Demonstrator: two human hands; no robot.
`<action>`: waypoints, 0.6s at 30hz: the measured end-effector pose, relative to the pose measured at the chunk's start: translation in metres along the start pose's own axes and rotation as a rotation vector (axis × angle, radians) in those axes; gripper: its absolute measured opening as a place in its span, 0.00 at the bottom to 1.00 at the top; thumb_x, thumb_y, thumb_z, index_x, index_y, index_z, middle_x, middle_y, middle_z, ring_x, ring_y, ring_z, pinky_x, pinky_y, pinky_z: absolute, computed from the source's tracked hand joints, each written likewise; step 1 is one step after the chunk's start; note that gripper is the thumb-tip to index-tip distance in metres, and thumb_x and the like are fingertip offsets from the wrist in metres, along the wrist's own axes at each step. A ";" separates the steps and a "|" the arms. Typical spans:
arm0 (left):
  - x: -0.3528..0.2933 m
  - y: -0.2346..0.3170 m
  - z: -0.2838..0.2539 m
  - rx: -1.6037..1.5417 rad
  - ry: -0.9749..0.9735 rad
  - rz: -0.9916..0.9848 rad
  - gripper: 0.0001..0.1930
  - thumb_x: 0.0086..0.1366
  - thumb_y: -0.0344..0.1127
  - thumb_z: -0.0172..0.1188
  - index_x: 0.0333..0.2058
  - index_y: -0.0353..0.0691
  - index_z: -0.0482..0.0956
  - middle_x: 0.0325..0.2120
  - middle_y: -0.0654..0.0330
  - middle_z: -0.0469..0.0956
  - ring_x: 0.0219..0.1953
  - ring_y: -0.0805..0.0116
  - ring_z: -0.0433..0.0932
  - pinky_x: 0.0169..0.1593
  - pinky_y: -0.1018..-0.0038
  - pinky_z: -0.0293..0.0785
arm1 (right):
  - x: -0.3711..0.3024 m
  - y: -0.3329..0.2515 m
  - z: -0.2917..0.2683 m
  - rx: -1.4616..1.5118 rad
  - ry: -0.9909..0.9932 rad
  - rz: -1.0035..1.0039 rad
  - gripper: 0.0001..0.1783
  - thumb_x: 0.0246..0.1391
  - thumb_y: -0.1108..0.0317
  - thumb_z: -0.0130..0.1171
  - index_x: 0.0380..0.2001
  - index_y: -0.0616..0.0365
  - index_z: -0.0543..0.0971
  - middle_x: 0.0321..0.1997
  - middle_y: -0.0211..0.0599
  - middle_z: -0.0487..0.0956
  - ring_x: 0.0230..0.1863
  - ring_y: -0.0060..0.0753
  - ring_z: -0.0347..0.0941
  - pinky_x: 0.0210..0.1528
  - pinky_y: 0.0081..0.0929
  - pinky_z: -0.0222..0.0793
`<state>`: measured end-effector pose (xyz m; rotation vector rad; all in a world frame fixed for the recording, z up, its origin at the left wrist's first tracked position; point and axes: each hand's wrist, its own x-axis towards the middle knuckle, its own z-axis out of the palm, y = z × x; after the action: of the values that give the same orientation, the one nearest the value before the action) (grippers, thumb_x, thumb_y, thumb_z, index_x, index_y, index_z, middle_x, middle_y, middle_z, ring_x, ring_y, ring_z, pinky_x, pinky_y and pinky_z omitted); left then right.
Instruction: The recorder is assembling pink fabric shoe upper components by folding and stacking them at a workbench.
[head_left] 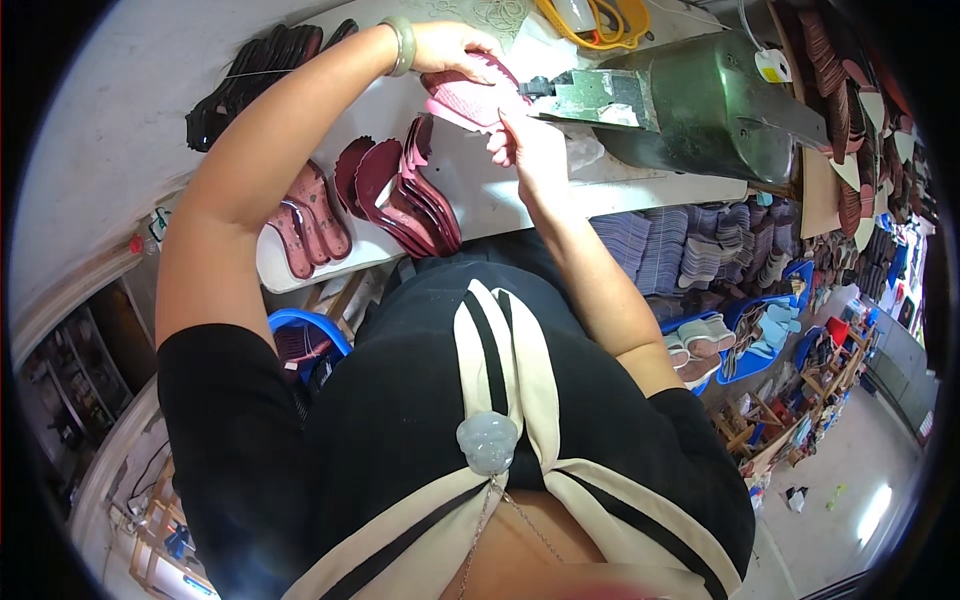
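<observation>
A pink, textured shoe upper piece (478, 96) lies at the lit end of a green sewing machine (690, 95). My left hand (455, 50), with a jade-like bangle at its wrist, curls over the far left side of the piece and grips it. Fingers bent, my right hand (530, 150) pinches its near right edge beside the machine's needle end. The needle itself is too small to make out. Nearer me on the white table (500, 205), a stack of maroon shoe uppers (400, 190) fans out, with pink patterned pieces (312, 225) to its left.
Dark shoe pieces (265, 75) lie at the far left. A yellow basket (605, 25) stands behind the machine. Stacks of grey-blue pieces (650, 245) and blue bins (755, 340) fill the right side. Another blue bin (318, 325) sits below the table's left edge.
</observation>
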<state>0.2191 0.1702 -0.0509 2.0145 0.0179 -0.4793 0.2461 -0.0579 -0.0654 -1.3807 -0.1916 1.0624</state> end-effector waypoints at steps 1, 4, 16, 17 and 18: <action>-0.002 0.003 0.002 -0.001 -0.007 -0.002 0.22 0.55 0.45 0.61 0.47 0.43 0.73 0.37 0.61 0.77 0.39 0.70 0.73 0.49 0.75 0.67 | 0.000 0.000 -0.001 -0.010 0.015 -0.012 0.15 0.57 0.63 0.52 0.24 0.63 0.77 0.17 0.33 0.76 0.14 0.18 0.67 0.18 0.15 0.60; -0.013 0.005 0.011 0.166 0.075 -0.005 0.20 0.57 0.44 0.60 0.46 0.42 0.73 0.36 0.59 0.77 0.39 0.70 0.72 0.47 0.75 0.67 | 0.001 -0.004 -0.004 -0.072 0.023 -0.049 0.15 0.57 0.63 0.52 0.24 0.63 0.77 0.17 0.33 0.76 0.14 0.18 0.66 0.18 0.15 0.60; -0.035 0.016 0.064 -0.437 0.381 -0.059 0.15 0.61 0.39 0.58 0.43 0.36 0.71 0.31 0.63 0.72 0.31 0.78 0.67 0.35 0.80 0.68 | 0.003 -0.017 -0.020 -0.251 0.000 -0.104 0.13 0.54 0.61 0.57 0.21 0.58 0.76 0.15 0.26 0.71 0.14 0.14 0.60 0.17 0.13 0.54; -0.037 0.015 0.065 -0.435 0.380 -0.059 0.15 0.61 0.39 0.58 0.43 0.36 0.71 0.31 0.63 0.72 0.31 0.78 0.67 0.35 0.80 0.68 | 0.002 -0.017 -0.021 -0.250 0.001 -0.105 0.13 0.54 0.61 0.57 0.21 0.58 0.76 0.15 0.26 0.71 0.14 0.14 0.60 0.17 0.13 0.54; -0.041 0.028 0.066 -0.375 0.411 -0.076 0.15 0.61 0.39 0.58 0.43 0.36 0.71 0.31 0.62 0.72 0.32 0.77 0.68 0.36 0.80 0.68 | 0.001 -0.017 -0.022 -0.268 -0.016 -0.113 0.14 0.54 0.61 0.57 0.21 0.58 0.76 0.15 0.26 0.71 0.14 0.14 0.60 0.17 0.13 0.55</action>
<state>0.1662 0.1082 -0.0401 1.7128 0.4084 -0.0902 0.2701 -0.0700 -0.0575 -1.5808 -0.4316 0.9788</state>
